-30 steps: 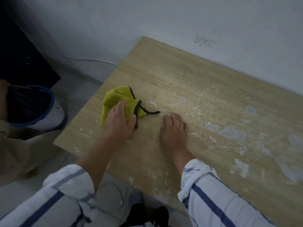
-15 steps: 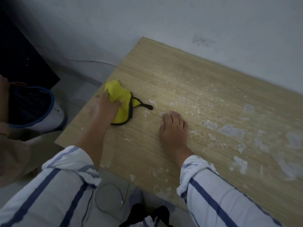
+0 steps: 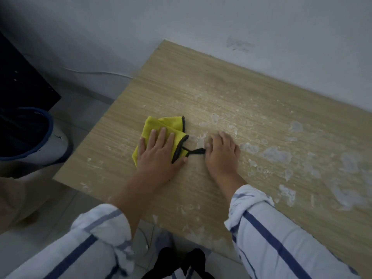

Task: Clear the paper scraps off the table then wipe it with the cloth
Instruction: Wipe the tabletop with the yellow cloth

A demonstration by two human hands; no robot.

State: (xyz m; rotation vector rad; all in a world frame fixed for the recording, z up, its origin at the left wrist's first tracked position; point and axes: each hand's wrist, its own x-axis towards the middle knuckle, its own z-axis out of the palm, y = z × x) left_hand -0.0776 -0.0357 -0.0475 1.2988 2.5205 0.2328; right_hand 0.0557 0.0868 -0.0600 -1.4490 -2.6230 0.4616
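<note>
A yellow cloth point(image 3: 161, 123) with a dark trim and a black loop lies folded on the wooden table point(image 3: 231, 93). My left hand point(image 3: 159, 152) presses flat on top of the cloth with its fingers spread. Just to the right, my right hand point(image 3: 221, 154) rests palm down on the bare wood, its thumb touching the cloth's black loop. Whitish smears and small paper bits point(image 3: 275, 154) cover the table to the right of my hands and along the near edge.
A white bin with a blue rim and dark liner point(image 3: 30, 137) stands on the floor left of the table. A white wall point(image 3: 221, 27) runs behind the table. A dark cabinet point(image 3: 20, 77) is at the far left.
My left hand has slid the cloth from near the table's left edge rightward, up to my right hand. My right hand has stayed in place.
</note>
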